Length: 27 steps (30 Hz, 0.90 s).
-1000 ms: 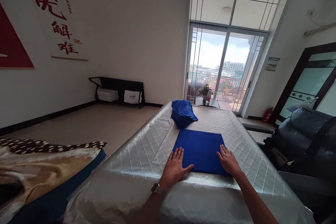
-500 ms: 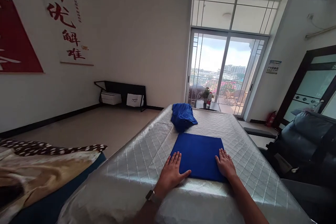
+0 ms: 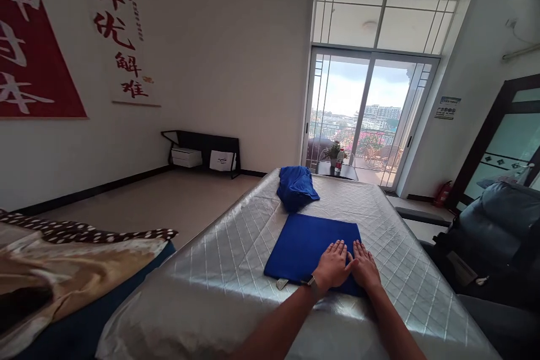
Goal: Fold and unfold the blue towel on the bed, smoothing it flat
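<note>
A flat, squared-off piece of folded blue cloth [image 3: 301,244] lies on the silver quilted table cover [image 3: 236,247]. Both palms rest on its right half, side by side. My left hand [image 3: 334,265], with a watch on the wrist, lies flat with fingers stretched out. Its thumb side meets my right hand [image 3: 365,265], which is flat along the cloth's right edge with fingers extended. A small pale tag [image 3: 282,283] sticks out at the cloth's near left edge. Beyond it sits a crumpled blue cloth bundle [image 3: 296,187].
At the left is a heap of tan and spotted fabric [image 3: 97,256]. A dark bag [image 3: 498,225] stands to the right of the table. A small table with a bottle [image 3: 339,162] and a plant [image 3: 334,151] is past the far end, before glass sliding doors [image 3: 358,112].
My left hand has moved right across the folded cloth, from its left edge to beside my right hand. The tag and left edge are now uncovered. The view has turned slightly left.
</note>
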{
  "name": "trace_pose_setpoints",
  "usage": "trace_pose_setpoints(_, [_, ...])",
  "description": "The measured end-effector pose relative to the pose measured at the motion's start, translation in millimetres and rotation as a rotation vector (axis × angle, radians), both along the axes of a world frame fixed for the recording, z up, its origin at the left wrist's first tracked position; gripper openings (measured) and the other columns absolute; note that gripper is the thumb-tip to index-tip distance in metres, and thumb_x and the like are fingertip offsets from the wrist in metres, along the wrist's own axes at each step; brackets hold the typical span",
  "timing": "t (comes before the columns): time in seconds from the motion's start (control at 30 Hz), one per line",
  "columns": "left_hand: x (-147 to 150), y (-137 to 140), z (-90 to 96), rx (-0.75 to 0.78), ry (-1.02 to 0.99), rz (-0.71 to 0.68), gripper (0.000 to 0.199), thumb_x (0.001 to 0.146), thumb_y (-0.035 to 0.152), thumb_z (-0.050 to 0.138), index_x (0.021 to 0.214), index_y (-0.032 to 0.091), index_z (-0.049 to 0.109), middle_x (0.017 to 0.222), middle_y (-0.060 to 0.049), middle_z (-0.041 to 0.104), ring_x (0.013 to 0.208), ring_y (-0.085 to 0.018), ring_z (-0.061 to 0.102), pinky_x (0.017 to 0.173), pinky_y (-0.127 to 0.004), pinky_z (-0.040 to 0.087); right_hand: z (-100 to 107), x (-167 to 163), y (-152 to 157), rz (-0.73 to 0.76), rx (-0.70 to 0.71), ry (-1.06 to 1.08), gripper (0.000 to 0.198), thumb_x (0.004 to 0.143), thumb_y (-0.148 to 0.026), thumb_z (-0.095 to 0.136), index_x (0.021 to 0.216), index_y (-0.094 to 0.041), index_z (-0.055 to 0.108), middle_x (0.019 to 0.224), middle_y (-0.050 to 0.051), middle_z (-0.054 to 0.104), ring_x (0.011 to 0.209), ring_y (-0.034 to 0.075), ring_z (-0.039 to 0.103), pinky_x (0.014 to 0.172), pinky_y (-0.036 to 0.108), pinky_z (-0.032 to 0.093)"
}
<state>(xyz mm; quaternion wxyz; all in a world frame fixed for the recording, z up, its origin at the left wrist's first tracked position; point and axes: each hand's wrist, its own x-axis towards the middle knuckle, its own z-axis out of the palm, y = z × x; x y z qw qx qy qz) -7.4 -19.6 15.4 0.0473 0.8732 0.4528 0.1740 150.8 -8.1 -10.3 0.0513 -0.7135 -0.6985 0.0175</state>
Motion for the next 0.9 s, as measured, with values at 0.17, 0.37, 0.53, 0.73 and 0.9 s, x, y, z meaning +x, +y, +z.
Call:
trace_pose_setpoints(0.17, [1, 24, -15.2, -0.075, -0.016, 0.158, 0.082, 0.101, 0.059, 0.005, 0.156, 0.005, 0.035, 0.163, -0.015, 0.032, 0.154, -0.025, 0.022, 0.126, -0.043, 0.018, 0, 1, 2, -0.010, 0.000, -0.010, 0.067, 0.102, -0.043, 0.017, 0.160, -0.009, 0.018, 0.168, 0.007, 0.017, 0.156, 0.019, 0.011, 0.125, 0.038, 0.011])
trace_pose_setpoints(0.37, [-74, 43, -22.3, -0.110, 0.022, 0.312, 0.090, 0.097, 0.069, 0.006, 0.158, 0.006, 0.031, 0.165, -0.014, 0.027, 0.155, -0.026, 0.018, 0.126, -0.044, 0.015, 1, 0, 4, -0.034, -0.001, 0.006, 0.069, 0.102, -0.047, 0.018, 0.161, -0.011, 0.018, 0.168, 0.005, 0.017, 0.156, 0.019, 0.012, 0.126, 0.038, 0.009])
trace_pose_setpoints(0.53, [-146, 54, -27.3, -0.103, 0.044, 0.483, 0.094, 0.096, 0.072, 0.011, 0.157, 0.003, 0.029, 0.165, -0.017, 0.024, 0.155, -0.028, 0.019, 0.125, -0.044, 0.015, 1, 0, 4, -0.034, -0.001, 0.026, 0.070, 0.101, -0.049, 0.017, 0.161, -0.012, 0.018, 0.168, 0.004, 0.017, 0.156, 0.019, 0.012, 0.126, 0.038, 0.009])
trace_pose_setpoints(0.73, [-166, 51, -34.8, -0.085, 0.033, 0.512, 0.094, 0.097, 0.071, 0.010, 0.157, 0.002, 0.028, 0.165, -0.019, 0.024, 0.154, -0.028, 0.022, 0.124, -0.042, 0.017, -2, 1, 5, -0.029, 0.011, 0.036, 0.070, 0.101, -0.048, 0.017, 0.161, -0.011, 0.020, 0.168, 0.006, 0.019, 0.156, 0.019, 0.012, 0.126, 0.038, 0.010])
trace_pose_setpoints(0.9, [-162, 48, -30.5, -0.078, 0.030, 0.517, 0.090, 0.098, 0.068, 0.014, 0.156, 0.001, 0.029, 0.164, -0.020, 0.027, 0.153, -0.029, 0.023, 0.124, -0.041, 0.018, -2, 0, 5, -0.036, 0.003, 0.013, 0.070, 0.101, -0.047, 0.020, 0.161, -0.011, 0.019, 0.168, 0.007, 0.016, 0.156, 0.019, 0.011, 0.126, 0.039, 0.009])
